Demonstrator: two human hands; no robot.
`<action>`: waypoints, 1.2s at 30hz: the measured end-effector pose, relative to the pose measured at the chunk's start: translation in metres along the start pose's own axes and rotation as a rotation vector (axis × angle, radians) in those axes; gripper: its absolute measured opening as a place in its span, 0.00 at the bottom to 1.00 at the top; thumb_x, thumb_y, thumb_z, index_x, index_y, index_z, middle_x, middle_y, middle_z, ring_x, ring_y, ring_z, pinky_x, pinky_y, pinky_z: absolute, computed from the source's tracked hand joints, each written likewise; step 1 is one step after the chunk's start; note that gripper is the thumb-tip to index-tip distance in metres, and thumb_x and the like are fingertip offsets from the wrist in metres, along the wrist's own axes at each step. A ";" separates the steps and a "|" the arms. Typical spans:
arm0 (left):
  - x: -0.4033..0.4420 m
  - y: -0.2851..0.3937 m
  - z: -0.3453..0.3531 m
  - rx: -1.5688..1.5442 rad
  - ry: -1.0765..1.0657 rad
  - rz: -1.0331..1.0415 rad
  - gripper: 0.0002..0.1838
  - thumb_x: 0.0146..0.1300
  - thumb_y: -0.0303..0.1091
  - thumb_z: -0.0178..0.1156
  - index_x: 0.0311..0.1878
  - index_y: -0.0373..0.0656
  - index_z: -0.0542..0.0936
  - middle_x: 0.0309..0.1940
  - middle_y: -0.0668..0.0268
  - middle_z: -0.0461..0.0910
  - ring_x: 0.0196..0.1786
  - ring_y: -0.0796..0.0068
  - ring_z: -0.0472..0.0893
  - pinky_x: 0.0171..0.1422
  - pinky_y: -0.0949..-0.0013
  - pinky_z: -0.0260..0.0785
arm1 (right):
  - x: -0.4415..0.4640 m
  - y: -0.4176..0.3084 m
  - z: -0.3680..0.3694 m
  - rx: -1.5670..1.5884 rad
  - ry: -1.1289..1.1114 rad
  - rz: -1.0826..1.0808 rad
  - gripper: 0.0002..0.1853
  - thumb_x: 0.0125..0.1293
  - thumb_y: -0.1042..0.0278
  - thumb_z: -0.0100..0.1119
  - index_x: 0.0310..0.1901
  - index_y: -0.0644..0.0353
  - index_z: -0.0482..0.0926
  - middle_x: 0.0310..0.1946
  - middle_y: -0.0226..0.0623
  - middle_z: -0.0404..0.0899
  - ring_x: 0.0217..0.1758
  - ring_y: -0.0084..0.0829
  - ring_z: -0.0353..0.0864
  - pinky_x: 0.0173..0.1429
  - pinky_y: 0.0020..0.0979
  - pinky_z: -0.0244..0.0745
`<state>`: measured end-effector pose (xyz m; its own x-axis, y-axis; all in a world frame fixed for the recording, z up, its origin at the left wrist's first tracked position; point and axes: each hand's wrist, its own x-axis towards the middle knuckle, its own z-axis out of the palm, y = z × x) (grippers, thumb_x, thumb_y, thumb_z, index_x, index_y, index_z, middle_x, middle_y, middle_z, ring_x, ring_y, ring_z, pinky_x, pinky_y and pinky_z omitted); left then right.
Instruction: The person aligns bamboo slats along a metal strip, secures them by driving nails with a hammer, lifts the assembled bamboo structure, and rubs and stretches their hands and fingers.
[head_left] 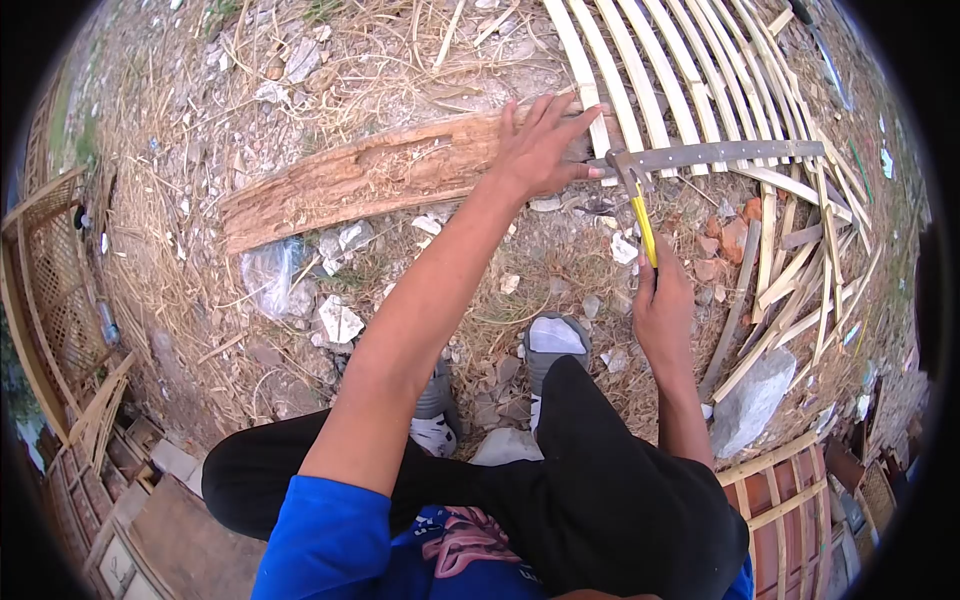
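My right hand (664, 310) is closed around the yellow handle of a hammer (642, 222). The hammer's dark head rests at or just above the left end of a flat grey strip with holes (730, 152), which lies across the ends of several pale wooden slats (645, 90). Spread fingers of my left hand (540, 150) lie over the right end of a weathered wooden plank (370, 175) and touch the outermost slat. Its thumb points toward the hammer head, close to the strip's end. Whether a nail is there cannot be made out.
Loose wooden strips (800, 275) are piled at the right, beside broken bricks (735, 238) and a large grey stone (755, 400). A clear plastic bag (268, 278) lies below the plank. A lattice panel (65, 290) stands far left; a slatted wooden frame (780, 515) lies lower right.
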<state>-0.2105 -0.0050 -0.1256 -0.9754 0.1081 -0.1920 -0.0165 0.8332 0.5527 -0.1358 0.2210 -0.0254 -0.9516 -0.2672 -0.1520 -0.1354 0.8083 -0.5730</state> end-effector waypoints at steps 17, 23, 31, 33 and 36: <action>0.001 -0.002 0.003 -0.020 0.023 0.001 0.49 0.52 0.68 0.65 0.77 0.65 0.59 0.78 0.63 0.52 0.81 0.58 0.47 0.80 0.38 0.25 | -0.004 0.001 -0.013 -0.006 0.060 0.012 0.18 0.70 0.75 0.53 0.59 0.71 0.71 0.43 0.61 0.80 0.43 0.59 0.82 0.44 0.49 0.76; 0.001 -0.001 0.000 0.014 -0.001 0.002 0.47 0.52 0.68 0.65 0.75 0.70 0.60 0.78 0.63 0.54 0.81 0.59 0.48 0.80 0.39 0.25 | 0.000 -0.002 -0.004 0.021 0.034 -0.039 0.17 0.71 0.74 0.52 0.59 0.70 0.72 0.43 0.61 0.80 0.44 0.58 0.82 0.45 0.48 0.76; 0.001 -0.002 0.004 0.012 0.026 0.008 0.47 0.53 0.68 0.64 0.75 0.69 0.61 0.77 0.63 0.54 0.80 0.59 0.48 0.80 0.39 0.25 | 0.011 -0.037 -0.039 0.088 0.143 -0.088 0.18 0.73 0.72 0.51 0.61 0.69 0.72 0.40 0.56 0.81 0.37 0.50 0.84 0.41 0.42 0.76; 0.001 -0.002 0.002 0.005 0.024 0.008 0.46 0.53 0.68 0.64 0.75 0.69 0.61 0.77 0.64 0.54 0.80 0.59 0.48 0.80 0.39 0.25 | 0.003 -0.031 -0.033 0.177 0.158 -0.064 0.18 0.73 0.72 0.52 0.61 0.69 0.71 0.40 0.57 0.81 0.37 0.51 0.83 0.41 0.42 0.76; 0.002 -0.001 0.000 -0.009 0.024 0.003 0.46 0.53 0.68 0.64 0.75 0.69 0.61 0.77 0.63 0.54 0.80 0.59 0.48 0.80 0.39 0.25 | -0.003 0.011 0.002 0.051 0.108 -0.125 0.18 0.72 0.73 0.52 0.60 0.69 0.71 0.40 0.59 0.80 0.38 0.55 0.82 0.40 0.44 0.76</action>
<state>-0.2121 -0.0053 -0.1268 -0.9805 0.0976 -0.1703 -0.0149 0.8279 0.5607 -0.1335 0.2294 -0.0328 -0.9527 -0.3036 0.0090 -0.2430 0.7439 -0.6226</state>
